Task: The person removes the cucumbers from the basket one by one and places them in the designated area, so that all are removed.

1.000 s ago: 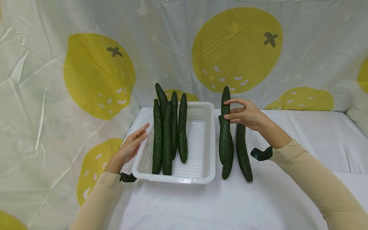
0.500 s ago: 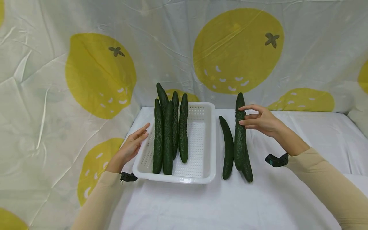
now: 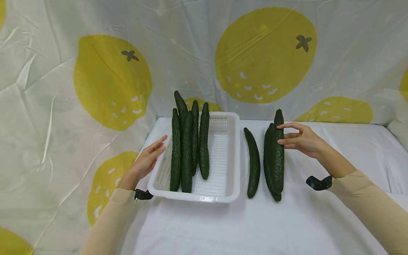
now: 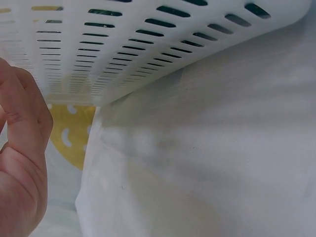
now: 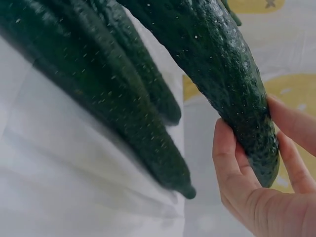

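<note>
Closest in, tan sleeves (image 3: 366,209) reach over the near part of the worktop (image 3: 204,230), which is just white cloth. Left hand (image 3: 144,162) is angled in from the side with fingers pretty straight, tips right at the left rim of a white basket (image 3: 194,197); can't tell how hard they press, if at all. Basket sits over by the worktop's left edge, five cucumbers (image 3: 187,152) bunched on its left side, bare floor on its right.

Right hand (image 3: 299,140) comes across from the right, wrist bent a little, thumb and fingers pinching the held cucumber (image 3: 279,166) around its far half. That one overlaps a neighbouring cucumber (image 3: 268,156); can't tell if they touch. A curved cucumber (image 3: 253,163) lies between those and the basket, narrow gap either side. Right of the hand, the cloth runs out toward the worktop's far right corner. Behind the far edge hangs a lemon-print curtain (image 3: 188,42).
</note>
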Motion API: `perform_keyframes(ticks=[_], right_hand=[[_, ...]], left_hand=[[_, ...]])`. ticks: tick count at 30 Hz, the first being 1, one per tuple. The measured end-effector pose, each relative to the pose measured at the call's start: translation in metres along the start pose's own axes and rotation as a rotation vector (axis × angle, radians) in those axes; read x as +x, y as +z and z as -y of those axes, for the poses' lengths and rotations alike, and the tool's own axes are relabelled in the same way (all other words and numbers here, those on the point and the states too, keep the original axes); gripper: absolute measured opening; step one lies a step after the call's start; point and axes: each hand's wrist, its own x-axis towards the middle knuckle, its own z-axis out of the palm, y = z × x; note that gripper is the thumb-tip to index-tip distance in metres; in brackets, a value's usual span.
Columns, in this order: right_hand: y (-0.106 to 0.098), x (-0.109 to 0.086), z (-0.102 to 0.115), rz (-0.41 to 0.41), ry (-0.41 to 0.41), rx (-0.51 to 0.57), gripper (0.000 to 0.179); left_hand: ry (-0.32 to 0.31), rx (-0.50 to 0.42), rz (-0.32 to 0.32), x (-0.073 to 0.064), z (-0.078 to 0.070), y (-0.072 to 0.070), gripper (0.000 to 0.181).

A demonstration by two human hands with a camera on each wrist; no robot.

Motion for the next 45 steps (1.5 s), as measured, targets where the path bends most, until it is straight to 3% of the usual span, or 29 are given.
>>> perform_keyframes(ticks=[12,24,35,45], right_hand=[[-0.020,-0.002,-0.023,0.029,0.036,-0.021,0.049],[-0.023,-0.005,-0.032,0.005,0.045,-0.022,0.048],[-0.024,-0.002,-0.048,-0.010,0.055,-0.099,0.047],[-0.028,0.000,-0.046,0.002,0.058,-0.155,0.045]], left_hand=[[-0.004,-0.015,-0.007,0.000,-0.001,0.002,0.057],[-0.011,-0.018,-0.012,0.000,-0.002,0.002,0.057],[-0.018,-0.037,-0.014,-0.001,-0.002,0.004,0.057],[-0.006,0.002,-0.017,-0.002,-0.001,0.003,0.056]])
